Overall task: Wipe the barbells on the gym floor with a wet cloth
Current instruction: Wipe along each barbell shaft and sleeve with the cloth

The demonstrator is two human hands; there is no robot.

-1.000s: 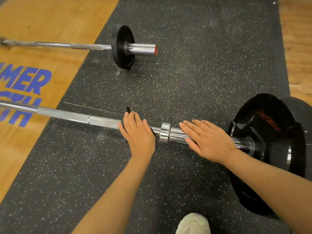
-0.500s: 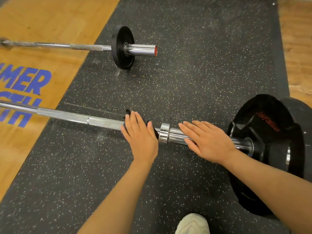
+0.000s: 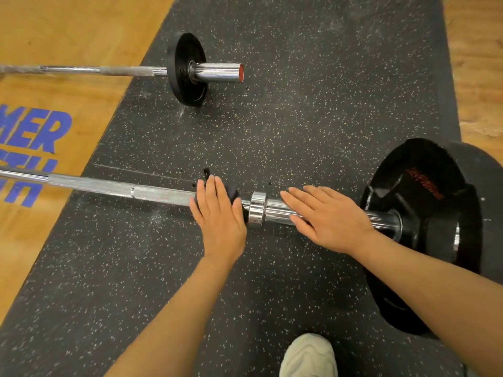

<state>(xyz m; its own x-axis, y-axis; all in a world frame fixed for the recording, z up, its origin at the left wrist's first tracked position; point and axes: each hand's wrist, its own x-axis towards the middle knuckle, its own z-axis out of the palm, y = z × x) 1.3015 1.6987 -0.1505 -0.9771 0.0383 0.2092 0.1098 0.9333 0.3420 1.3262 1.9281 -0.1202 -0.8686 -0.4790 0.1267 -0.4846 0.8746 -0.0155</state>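
The near barbell [image 3: 152, 192] lies across the black rubber mat, its shaft running left onto the wood floor. My left hand [image 3: 219, 221] lies flat with straight fingers over a dark cloth [image 3: 231, 193] that covers the shaft just left of the chrome collar [image 3: 257, 209]. Only a corner of the cloth shows beside my fingers. My right hand [image 3: 330, 217] rests flat, fingers straight, on the chrome sleeve between the collar and the large black plates [image 3: 424, 229]. A second barbell [image 3: 128, 70] with a small black plate lies farther away.
The speckled black mat [image 3: 313, 126] runs up the middle, with wood floor [image 3: 54, 31] on the left bearing blue letters and more wood at the far right. My pale shoe [image 3: 309, 355] stands on the mat at the bottom edge.
My left hand has slid with the cloth to the right along the shaft, closer to the collar. My right hand stays on the sleeve.
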